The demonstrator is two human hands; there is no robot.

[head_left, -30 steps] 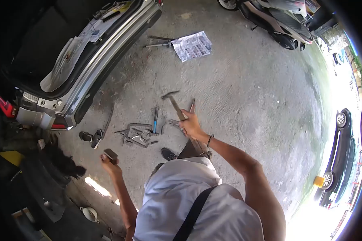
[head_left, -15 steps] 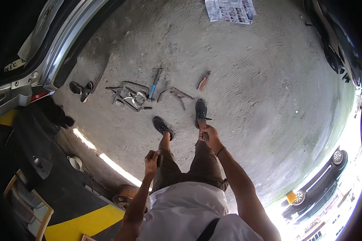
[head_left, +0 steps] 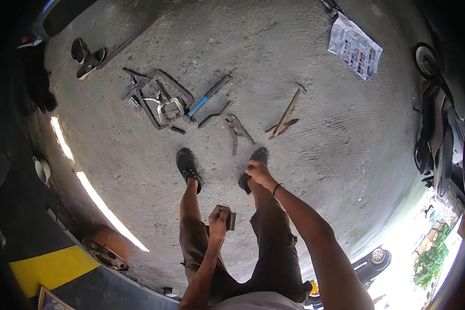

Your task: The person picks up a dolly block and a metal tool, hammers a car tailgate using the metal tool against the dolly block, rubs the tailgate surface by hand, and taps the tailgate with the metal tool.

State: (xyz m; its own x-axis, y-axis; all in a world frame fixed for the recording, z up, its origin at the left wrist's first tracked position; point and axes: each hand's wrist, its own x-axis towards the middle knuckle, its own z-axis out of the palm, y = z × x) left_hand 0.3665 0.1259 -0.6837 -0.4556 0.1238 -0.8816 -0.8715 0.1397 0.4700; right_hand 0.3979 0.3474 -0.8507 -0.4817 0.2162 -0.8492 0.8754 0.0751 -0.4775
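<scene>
Block [head_left: 232,221] sits toward six o'clock, gripped by fingers of the left hand [head_left: 218,222]. At its one o'clock, the right hand [head_left: 260,173] curls; whether around anything, I can't tell. Beyond, a hammer [head_left: 289,109] overlaps pliers [head_left: 291,123].

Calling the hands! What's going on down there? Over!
Left hand gripping small dark rectangular block. Right hand over black shoe, grip unclear. Long brown-handled hammer lying across red-handled pliers on grey concrete floor.

The left hand [head_left: 219,223] grips a small block [head_left: 232,221] while a hammer [head_left: 288,112] lies across red pliers [head_left: 292,123] on the floor [head_left: 341,129].
</scene>
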